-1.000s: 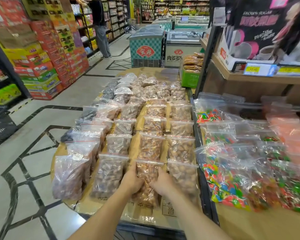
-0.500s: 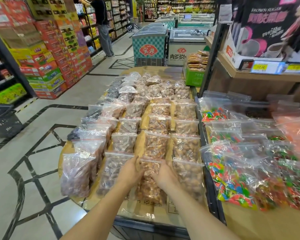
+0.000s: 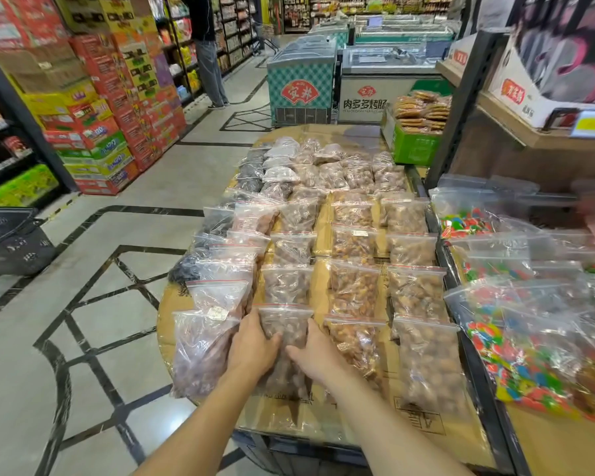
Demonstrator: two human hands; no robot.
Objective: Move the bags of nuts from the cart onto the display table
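Two bare forearms reach forward from 6 o'clock over a display table [image 3: 340,132] covered in cardboard and rows of clear zip bags of nuts. The left hand [image 3: 251,348] and right hand [image 3: 318,355] lie palm down on either side of one bag of nuts [image 3: 285,326]. This bag sits in the row nearest the person, second column from the left, at about 6 o'clock on the table.

The fingers of each hand stretch fairly straight along the bag's side edges, and both thumbs angle inward onto its top. Neither hand is closed around the bag; they rest on it and bracket it in a narrow span. Whether any fingertips tuck beneath cannot be told.

A small white sticker [image 3: 217,312] sits on the neighbouring bag at 9 o'clock from the hands; its print is too small to read. At 12 o'clock, beyond the table, a teal chest freezer [image 3: 301,73] carries a red fan-shaped logo reading 安井, and the white freezer [image 3: 375,87] beside it reads 肉多多烤肠. Bags of bright multicoloured sweets [image 3: 516,345] lie at 3 o'clock. Printing on the cardboard near the person is not legible.
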